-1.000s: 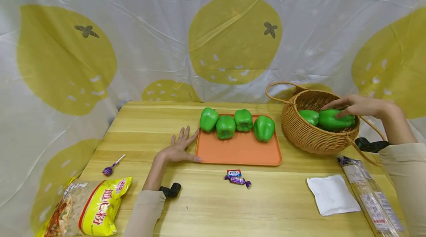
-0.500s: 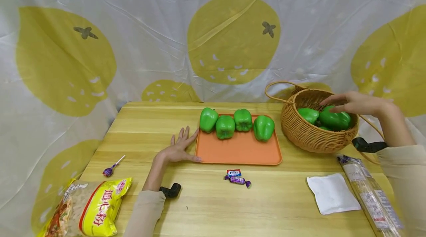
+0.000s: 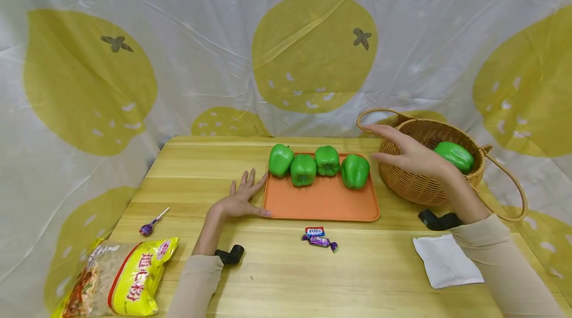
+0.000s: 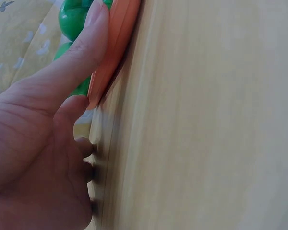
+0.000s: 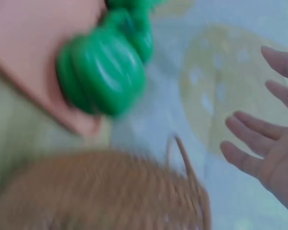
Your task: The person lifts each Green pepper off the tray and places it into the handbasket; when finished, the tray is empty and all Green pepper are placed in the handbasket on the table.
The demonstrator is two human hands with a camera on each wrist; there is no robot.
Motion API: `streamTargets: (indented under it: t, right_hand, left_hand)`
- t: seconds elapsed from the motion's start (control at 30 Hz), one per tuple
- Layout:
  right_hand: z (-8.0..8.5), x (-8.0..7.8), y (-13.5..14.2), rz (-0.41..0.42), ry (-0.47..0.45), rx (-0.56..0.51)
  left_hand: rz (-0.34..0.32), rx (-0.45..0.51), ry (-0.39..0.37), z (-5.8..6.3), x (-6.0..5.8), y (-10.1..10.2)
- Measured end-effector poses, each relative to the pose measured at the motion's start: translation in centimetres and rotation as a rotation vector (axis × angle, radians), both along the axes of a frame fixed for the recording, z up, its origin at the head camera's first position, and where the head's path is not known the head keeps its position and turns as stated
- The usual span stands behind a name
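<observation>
My left hand [image 3: 241, 202] lies spread at the left edge of an orange tray [image 3: 319, 206]. In the left wrist view its thumb [image 4: 89, 40] rests along the tray's rim. Several green bell peppers [image 3: 303, 170] stand along the tray's far side; the rightmost bell pepper [image 3: 355, 172] sits a little apart. Above the left side of a wicker basket [image 3: 402, 186] hovers my right hand [image 3: 413, 154], fingers extended and holding nothing. One green bell pepper [image 3: 455, 156] shows inside the basket, and my hand and forearm cover part of the interior. The right wrist view is blurred.
Two wrapped candies [image 3: 319, 239] lie in front of the tray. A lollipop [image 3: 153, 222] and a yellow food bag [image 3: 129, 276] are at left. A white square pad [image 3: 447, 261] lies at right, partly under my sleeve. Behind the table hangs a lemon-print cloth [image 3: 214, 50].
My right hand has lifted off the bell pepper in the basket and swung left towards the tray, without carrying anything. My sleeve now covers the clear package at right. The left hand stays put.
</observation>
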State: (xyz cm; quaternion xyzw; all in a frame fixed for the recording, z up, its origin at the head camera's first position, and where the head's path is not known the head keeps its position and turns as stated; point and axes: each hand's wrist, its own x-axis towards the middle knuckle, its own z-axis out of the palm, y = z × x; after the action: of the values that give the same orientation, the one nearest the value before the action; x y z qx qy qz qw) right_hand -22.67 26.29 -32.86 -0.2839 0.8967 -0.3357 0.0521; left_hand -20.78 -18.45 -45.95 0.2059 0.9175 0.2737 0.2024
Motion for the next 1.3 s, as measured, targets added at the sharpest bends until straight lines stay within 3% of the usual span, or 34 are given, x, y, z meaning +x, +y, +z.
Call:
streamTargets:
  t: [0.2,0.5,1.03,1.3]
  right_hand:
    - [-3.0,0.2,-3.8,0.040,0.041,-0.039]
    - [-7.0,1.2,-4.6,-0.120,0.030,-0.026]
    - [-9.2,0.6,-5.4,-0.243,-0.023,0.084]
    - [-10.0,0.3,-6.1,-0.304,0.034,0.056]
  left_hand:
    - [-0.006,0.000,0.005,0.0,-0.1,0.3]
    - [0.007,-0.002,0.004,-0.1,0.0,0.2]
    - [0.002,0.002,0.000,-0.2,-0.2,-0.1]
    - [0.004,-0.002,-0.005,0.0,0.0,0.0]
